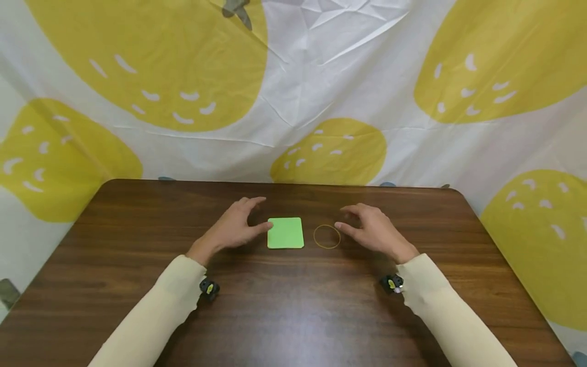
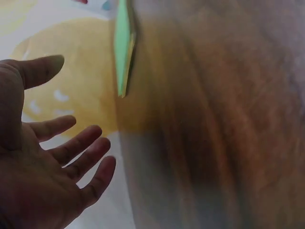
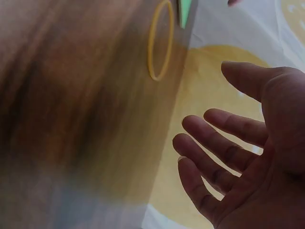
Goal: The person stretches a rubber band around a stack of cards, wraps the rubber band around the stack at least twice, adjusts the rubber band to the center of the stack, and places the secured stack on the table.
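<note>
A square green pad of paper, like sticky notes (image 1: 285,233), lies flat on the wooden table. Just to its right is a thin yellow rubber band (image 1: 327,248), spread in a round loop. My left hand (image 1: 236,224) hovers left of the pad, thumb and fingers apart, its thumb tip by the pad's left edge in the head view. In the left wrist view that palm holds nothing and the green pad (image 2: 124,47) appears beyond the thumb. On the other side, my right hand (image 1: 373,227) hovers beside the rubber band (image 3: 150,47), fingers loosely bent around nothing.
The dark brown table (image 1: 284,316) ends at a back edge against a white cloth (image 1: 206,153) printed with large yellow fruit shapes. Both wrists carry small black cameras (image 1: 209,289) below cream sleeves (image 1: 151,311).
</note>
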{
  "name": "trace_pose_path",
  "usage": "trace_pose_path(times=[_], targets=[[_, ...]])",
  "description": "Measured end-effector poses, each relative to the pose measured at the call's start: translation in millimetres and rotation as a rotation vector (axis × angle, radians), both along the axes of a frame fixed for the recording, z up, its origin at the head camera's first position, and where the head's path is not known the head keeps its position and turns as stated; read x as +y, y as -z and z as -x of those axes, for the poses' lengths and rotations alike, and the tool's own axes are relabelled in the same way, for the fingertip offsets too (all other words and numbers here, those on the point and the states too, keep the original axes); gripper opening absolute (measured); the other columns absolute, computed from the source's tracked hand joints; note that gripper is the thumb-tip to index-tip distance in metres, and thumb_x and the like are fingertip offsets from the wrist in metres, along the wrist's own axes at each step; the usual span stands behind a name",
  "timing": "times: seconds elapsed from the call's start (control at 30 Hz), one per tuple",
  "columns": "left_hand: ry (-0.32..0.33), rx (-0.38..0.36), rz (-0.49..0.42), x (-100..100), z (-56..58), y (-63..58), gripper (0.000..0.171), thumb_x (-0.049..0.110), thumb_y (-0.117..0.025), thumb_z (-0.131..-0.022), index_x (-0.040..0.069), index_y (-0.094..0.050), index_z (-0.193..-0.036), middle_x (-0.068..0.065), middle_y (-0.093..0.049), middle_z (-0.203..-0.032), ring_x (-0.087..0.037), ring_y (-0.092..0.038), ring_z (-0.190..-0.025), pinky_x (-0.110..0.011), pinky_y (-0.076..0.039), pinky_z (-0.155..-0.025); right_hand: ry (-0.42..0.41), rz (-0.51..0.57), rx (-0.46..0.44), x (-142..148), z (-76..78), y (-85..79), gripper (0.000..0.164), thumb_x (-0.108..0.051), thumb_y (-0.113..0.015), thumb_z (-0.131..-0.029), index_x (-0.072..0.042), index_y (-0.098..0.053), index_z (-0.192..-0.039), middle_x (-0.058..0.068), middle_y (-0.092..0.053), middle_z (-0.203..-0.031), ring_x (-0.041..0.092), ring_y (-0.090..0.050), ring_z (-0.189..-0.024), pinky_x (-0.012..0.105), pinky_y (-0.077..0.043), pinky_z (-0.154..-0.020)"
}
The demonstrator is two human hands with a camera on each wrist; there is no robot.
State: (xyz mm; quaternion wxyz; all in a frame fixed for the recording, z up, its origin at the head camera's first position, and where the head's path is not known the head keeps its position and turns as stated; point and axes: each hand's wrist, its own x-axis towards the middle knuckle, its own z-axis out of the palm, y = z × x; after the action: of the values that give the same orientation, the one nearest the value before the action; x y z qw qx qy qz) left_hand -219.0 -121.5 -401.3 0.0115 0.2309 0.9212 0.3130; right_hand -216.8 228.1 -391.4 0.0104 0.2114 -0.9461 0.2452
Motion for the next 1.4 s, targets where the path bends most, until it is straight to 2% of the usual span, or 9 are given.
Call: trace_pose_path(times=[0.17, 0.3, 0.43, 0.6, 0.7, 0.93, 1.07, 1.2, 1.4], targets=[[0.048, -0.103, 0.055, 11, 1.6, 6.3, 0.078, 0.045, -0.071, -0.092, 0.003, -0.043, -0.152, -0.021, -0.054, -0.128, -0.036, -0.050, -0.119, -0.054, -0.043, -0.101, -0.025, -0.012, -0.012, -6, -0.5, 5.8, 0.046, -0.033, -0.072, -0.096, -0.001, -0.066, -0.128, 0.010, -0.070, -0.108, 0.027, -0.066, -0.097, 0.048, -0.053, -0.084], [0.040, -0.149, 0.119, 18, 4.3, 9.0, 0.083, 0.050, -0.075, -0.087, 0.006, -0.045, -0.151, -0.018, -0.053, -0.129, -0.034, -0.049, -0.118, -0.053, -0.043, -0.100, -0.032, -0.024, -0.036, -9, -1.0, 9.2, 0.045, -0.033, -0.073, -0.094, -0.001, -0.068, -0.126, 0.010, -0.070, -0.106, 0.026, -0.066, -0.096, 0.047, -0.053, -0.083], [0.027, -0.165, 0.180, 24, 8.0, 8.6, 0.085, 0.051, -0.082, -0.079, 0.008, -0.052, -0.146, -0.017, -0.051, -0.128, -0.035, -0.046, -0.117, -0.051, -0.042, -0.098, -0.048, -0.042, -0.044, -12, -0.5, 11.7, 0.044, -0.033, -0.074, -0.094, 0.000, -0.068, -0.124, 0.010, -0.070, -0.104, 0.026, -0.065, -0.095, 0.047, -0.053, -0.083], [0.015, -0.190, 0.218, 28, 9.8, 7.8, 0.082, 0.043, -0.090, -0.071, 0.008, -0.057, -0.137, -0.015, -0.049, -0.124, -0.034, -0.044, -0.113, -0.050, -0.040, -0.093, -0.073, -0.074, -0.020, -14, -0.4, 13.3, 0.044, -0.032, -0.075, -0.093, 0.001, -0.069, -0.122, 0.010, -0.069, -0.104, 0.027, -0.065, -0.096, 0.048, -0.053, -0.084], [-0.008, -0.234, 0.210, 32, 12.1, 5.6, 0.080, 0.037, -0.094, -0.067, 0.007, -0.058, -0.132, -0.014, -0.049, -0.122, -0.033, -0.043, -0.111, -0.049, -0.039, -0.093, -0.079, -0.091, -0.010, -15, -0.3, 13.8, 0.043, -0.032, -0.075, -0.093, 0.000, -0.070, -0.121, 0.010, -0.067, -0.103, 0.026, -0.063, -0.094, 0.047, -0.052, -0.082], [-0.038, -0.306, 0.241, 43, 18.2, -2.7, 0.082, 0.028, -0.098, -0.061, 0.002, -0.058, -0.127, -0.016, -0.051, -0.123, -0.037, -0.044, -0.118, -0.053, -0.039, -0.103, -0.071, -0.104, -0.015, -17, 1.2, 15.4, 0.040, -0.033, -0.075, -0.093, -0.002, -0.071, -0.119, 0.009, -0.065, -0.103, 0.026, -0.062, -0.095, 0.049, -0.051, -0.081], [-0.052, -0.318, 0.182, 47, 18.9, -4.6, 0.070, 0.015, -0.093, -0.064, -0.003, -0.058, -0.122, -0.016, -0.052, -0.121, -0.033, -0.047, -0.114, -0.045, -0.043, -0.103, -0.076, -0.105, -0.023, -18, 2.2, 16.1, 0.040, -0.033, -0.074, -0.093, -0.003, -0.071, -0.119, 0.009, -0.065, -0.102, 0.026, -0.062, -0.094, 0.048, -0.051, -0.081], [-0.088, -0.323, 0.112, 49, 17.9, -6.4, 0.060, 0.007, -0.088, -0.067, -0.002, -0.058, -0.118, -0.015, -0.053, -0.119, -0.028, -0.050, -0.108, -0.040, -0.045, -0.098, -0.078, -0.100, -0.031, -18, 3.8, 16.6, 0.039, -0.033, -0.074, -0.093, -0.003, -0.072, -0.118, 0.008, -0.064, -0.100, 0.024, -0.061, -0.091, 0.046, -0.051, -0.079], [-0.117, -0.320, 0.052, 50, 15.0, -6.1, 0.066, 0.002, -0.087, -0.066, 0.000, -0.056, -0.124, -0.017, -0.049, -0.124, -0.029, -0.049, -0.110, -0.041, -0.045, -0.100, -0.078, -0.094, -0.031, -19, 5.3, 17.1, 0.038, -0.032, -0.074, -0.093, -0.003, -0.072, -0.117, 0.008, -0.065, -0.100, 0.024, -0.061, -0.091, 0.046, -0.051, -0.079]])
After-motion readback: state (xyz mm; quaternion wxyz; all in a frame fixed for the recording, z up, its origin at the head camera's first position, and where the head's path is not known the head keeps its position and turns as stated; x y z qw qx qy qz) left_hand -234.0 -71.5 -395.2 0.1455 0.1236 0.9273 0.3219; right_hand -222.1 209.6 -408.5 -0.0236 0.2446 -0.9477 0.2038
